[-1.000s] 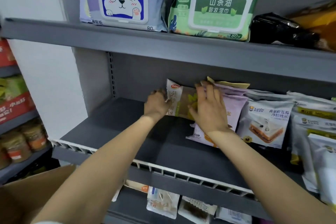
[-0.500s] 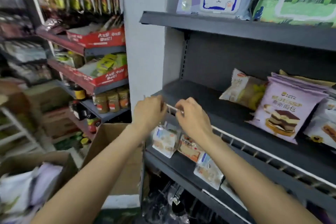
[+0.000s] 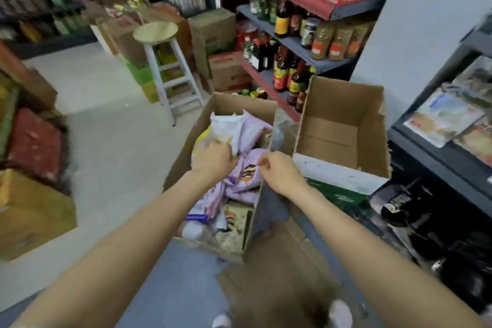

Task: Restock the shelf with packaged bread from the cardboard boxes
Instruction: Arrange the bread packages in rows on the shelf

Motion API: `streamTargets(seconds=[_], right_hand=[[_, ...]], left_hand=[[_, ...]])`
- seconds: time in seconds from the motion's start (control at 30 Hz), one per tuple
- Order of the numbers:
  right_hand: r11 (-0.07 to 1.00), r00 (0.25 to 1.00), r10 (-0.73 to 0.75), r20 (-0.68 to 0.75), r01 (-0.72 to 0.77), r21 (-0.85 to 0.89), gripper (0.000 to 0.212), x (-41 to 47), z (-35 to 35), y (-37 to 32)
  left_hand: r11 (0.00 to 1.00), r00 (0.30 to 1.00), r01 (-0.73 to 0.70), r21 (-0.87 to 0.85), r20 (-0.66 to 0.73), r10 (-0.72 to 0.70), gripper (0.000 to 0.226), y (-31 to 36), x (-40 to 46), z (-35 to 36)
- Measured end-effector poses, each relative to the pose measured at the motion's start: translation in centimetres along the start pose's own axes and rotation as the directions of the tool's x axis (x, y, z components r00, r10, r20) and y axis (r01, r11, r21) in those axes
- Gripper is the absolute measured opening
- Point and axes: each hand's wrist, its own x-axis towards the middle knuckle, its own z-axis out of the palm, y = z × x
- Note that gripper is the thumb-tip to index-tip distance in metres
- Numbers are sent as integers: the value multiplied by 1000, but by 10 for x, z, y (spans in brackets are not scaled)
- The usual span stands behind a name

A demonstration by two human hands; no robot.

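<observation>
Both hands were over the full cardboard box (image 3: 186, 157): left hand (image 3: 213, 160) and right hand (image 3: 279, 170) curled; grip unclear, blurred.

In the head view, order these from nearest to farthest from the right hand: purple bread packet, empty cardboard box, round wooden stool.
From the right hand:
1. Purple bread packet, just left, in the full box.
2. Empty cardboard box, to the right.
3. Round wooden stool, far behind, left.

Pale floor (image 3: 106, 141) bears bread-filled cardboard box (image 3: 183, 152) beside stool (image 3: 165, 61).
</observation>
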Motion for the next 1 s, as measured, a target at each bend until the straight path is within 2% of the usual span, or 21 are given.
streamTargets(seconds=[0.1,0.2,0.27,0.4,0.5,0.57,0.67,0.73,0.83,0.93,1.0], right_hand=[[999,994,38,107,-41,28,23,14,61,-27],[990,973,126,193,-136,40,25,28,115,-30],[972,943,209,260,-230,53,33,36,149,-19],[912,867,384,319,-410,18,61,55,205,16],[875,827,450,337,-484,18,67,72,233,27],[848,797,472,376,-527,53,64,83,251,31],[752,692,521,500,-649,115,64,95,276,38],[687,642,526,558,-707,167,46,97,285,40],[696,650,530,545,-701,158,18,95,295,44],[747,684,555,474,-660,76,16,94,292,42],[780,706,545,453,-624,35,6,93,280,34]], left_hand=[[996,983,93,-12,159,-90,33,-59,-6,25],[996,946,86,13,312,-86,34,-97,-1,59],[994,921,105,11,376,-101,45,-114,5,85],[991,896,134,-7,428,-118,80,-136,16,132],[997,889,78,27,450,-82,106,-150,27,156],[998,888,29,57,458,-52,109,-156,35,168],[993,894,-70,99,448,18,95,-158,42,181],[980,901,-143,137,427,72,70,-156,43,183],[957,935,-206,205,328,131,38,-152,47,174],[938,933,-249,243,320,165,32,-150,54,162],[946,946,-217,239,292,143,31,-150,56,153]])
